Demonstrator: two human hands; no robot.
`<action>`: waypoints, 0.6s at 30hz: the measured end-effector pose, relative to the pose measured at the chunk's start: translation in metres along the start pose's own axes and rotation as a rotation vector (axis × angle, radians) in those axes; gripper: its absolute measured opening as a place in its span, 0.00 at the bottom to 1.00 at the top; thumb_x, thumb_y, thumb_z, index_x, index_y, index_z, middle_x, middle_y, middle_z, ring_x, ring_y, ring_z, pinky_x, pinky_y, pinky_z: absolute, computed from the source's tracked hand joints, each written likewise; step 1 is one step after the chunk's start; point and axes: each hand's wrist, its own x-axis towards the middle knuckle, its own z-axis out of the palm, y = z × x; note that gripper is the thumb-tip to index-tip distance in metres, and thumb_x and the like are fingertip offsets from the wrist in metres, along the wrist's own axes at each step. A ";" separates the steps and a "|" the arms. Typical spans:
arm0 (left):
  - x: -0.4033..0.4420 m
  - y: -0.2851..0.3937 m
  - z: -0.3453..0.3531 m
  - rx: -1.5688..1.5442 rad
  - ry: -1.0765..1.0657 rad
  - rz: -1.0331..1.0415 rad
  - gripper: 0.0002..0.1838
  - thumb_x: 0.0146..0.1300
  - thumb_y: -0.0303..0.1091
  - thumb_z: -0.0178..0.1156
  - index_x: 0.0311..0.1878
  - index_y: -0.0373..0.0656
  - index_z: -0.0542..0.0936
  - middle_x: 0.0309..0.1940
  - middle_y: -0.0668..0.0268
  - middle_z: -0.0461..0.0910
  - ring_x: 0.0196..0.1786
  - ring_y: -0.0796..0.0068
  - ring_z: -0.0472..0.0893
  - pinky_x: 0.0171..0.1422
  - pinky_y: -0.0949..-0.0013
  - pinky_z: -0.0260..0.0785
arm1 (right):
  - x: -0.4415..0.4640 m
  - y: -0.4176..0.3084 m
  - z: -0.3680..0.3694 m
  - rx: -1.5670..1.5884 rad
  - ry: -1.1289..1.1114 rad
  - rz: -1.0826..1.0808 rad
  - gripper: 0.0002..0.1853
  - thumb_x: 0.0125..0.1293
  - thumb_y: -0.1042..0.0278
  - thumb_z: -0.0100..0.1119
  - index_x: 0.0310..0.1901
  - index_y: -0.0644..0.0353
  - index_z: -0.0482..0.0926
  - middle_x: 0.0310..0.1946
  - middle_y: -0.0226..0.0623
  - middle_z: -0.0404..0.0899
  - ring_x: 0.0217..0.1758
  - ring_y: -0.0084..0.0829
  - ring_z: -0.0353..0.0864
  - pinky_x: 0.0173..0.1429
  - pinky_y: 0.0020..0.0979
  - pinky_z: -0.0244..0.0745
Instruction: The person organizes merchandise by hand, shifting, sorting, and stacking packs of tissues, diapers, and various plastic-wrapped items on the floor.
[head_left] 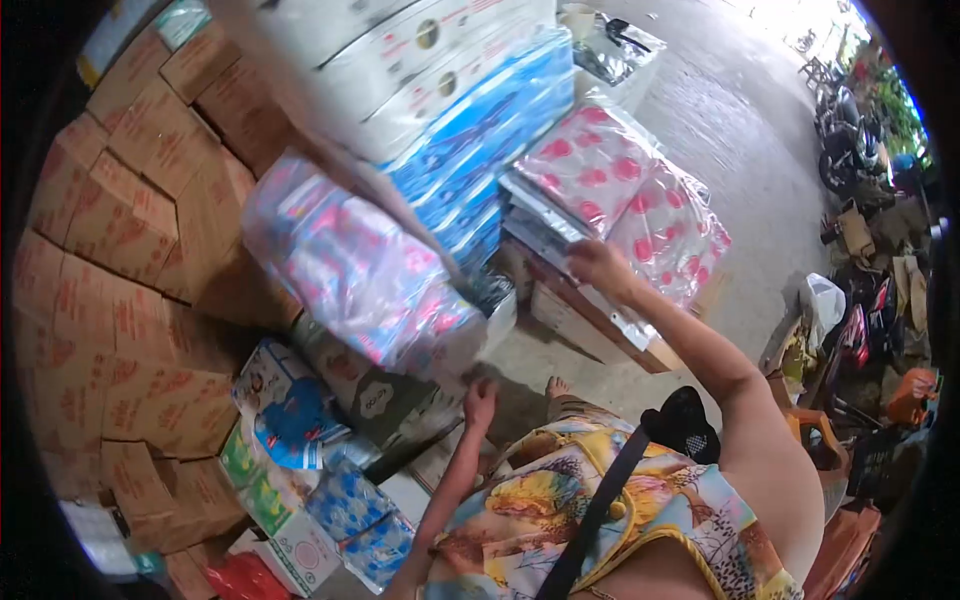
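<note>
A large clear plastic bag [360, 270] of pink and blue patterned packs leans at a slant, slightly blurred. My left hand [480, 402] is closed at the bag's lower right corner, its fingers curled on the loose plastic. Over the left edge of a low stack, my right hand [598, 266] is bent at the fingers and blurred; whether it grips anything cannot be seen. Beside that hand lie clear-wrapped packs with pink dots [640, 180]. Beneath the bag is a dark green pack [385, 400], partly covered.
Brown cartons [130, 220] are piled high on the left. Blue-wrapped packs [470, 130] and white packs [390, 70] form a tall stack ahead. Blue packs [360, 515] lie at lower left. A motorcycle [840, 140] and a white bag [822, 305] are along the right.
</note>
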 end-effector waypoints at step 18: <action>0.129 0.237 0.160 -0.384 -0.222 -0.134 0.26 0.42 0.54 0.60 0.39 0.46 0.67 0.27 0.73 0.69 0.30 0.84 0.69 0.23 0.81 0.54 | 0.070 0.072 -0.109 0.892 0.132 0.249 0.10 0.57 0.64 0.45 0.29 0.62 0.71 0.22 0.31 0.68 0.25 0.25 0.68 0.32 0.26 0.65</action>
